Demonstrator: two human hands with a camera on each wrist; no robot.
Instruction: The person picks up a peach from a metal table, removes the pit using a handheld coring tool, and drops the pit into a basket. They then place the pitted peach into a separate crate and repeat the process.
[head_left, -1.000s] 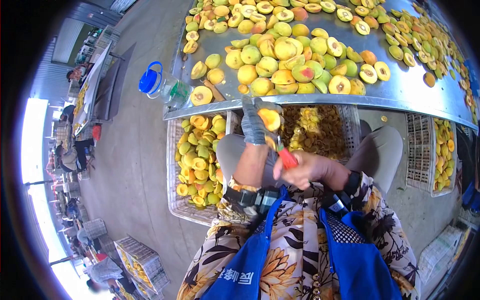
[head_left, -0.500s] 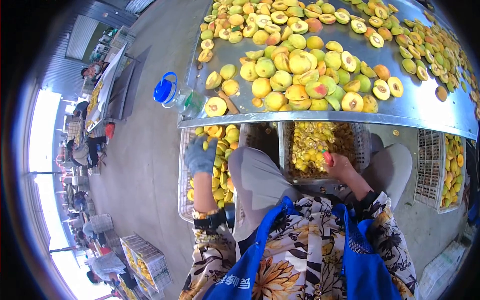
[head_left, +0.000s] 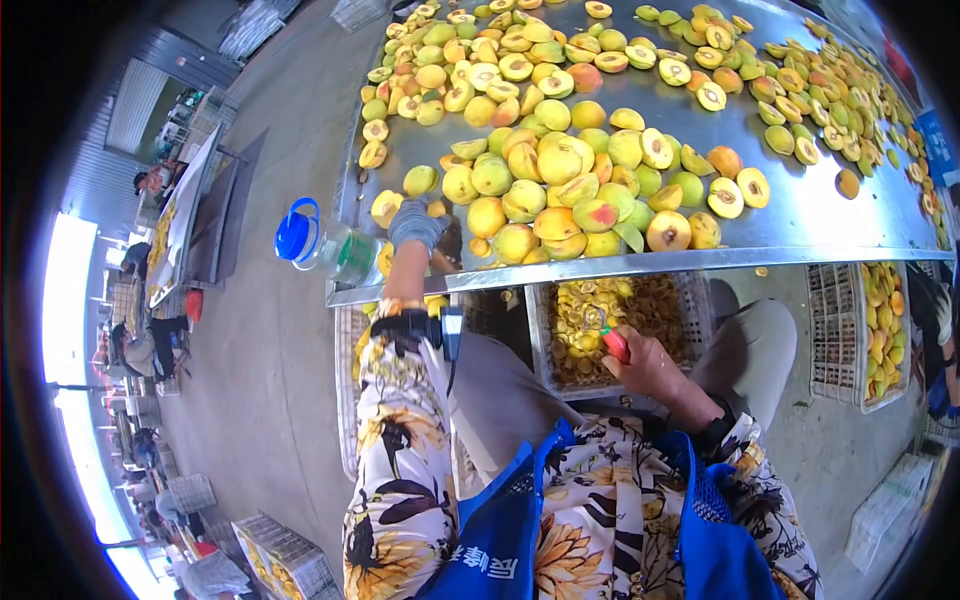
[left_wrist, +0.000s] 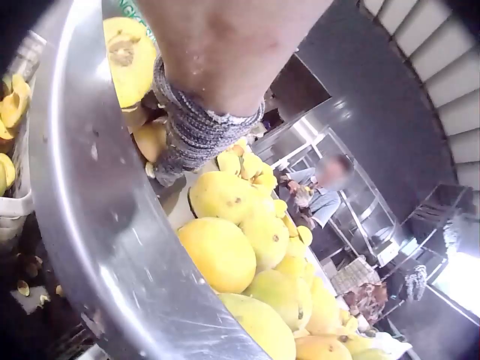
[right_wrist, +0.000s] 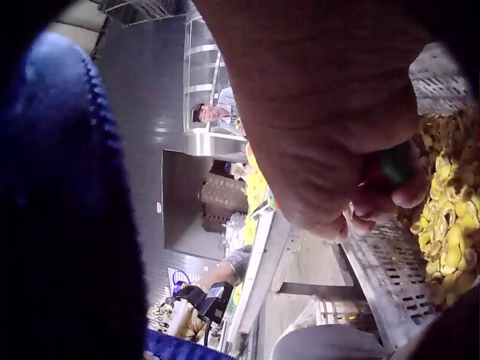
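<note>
on the shiny metal bench (head_left: 790,215), yellow halved fruits (head_left: 386,209) lie beside the grey-gloved left hand (head_left: 416,226), whose grasp i cannot tell; below, the bare right hand (head_left: 652,370) grips a red-handled tool (head_left: 616,346).

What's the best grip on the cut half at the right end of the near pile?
I'd take the cut half from above and the right, fingers around its rounded skin at the rim. Its cut face shows upward, and bare metal table likely leaves room on that side, while the neighbouring half crowds its left.
</note>
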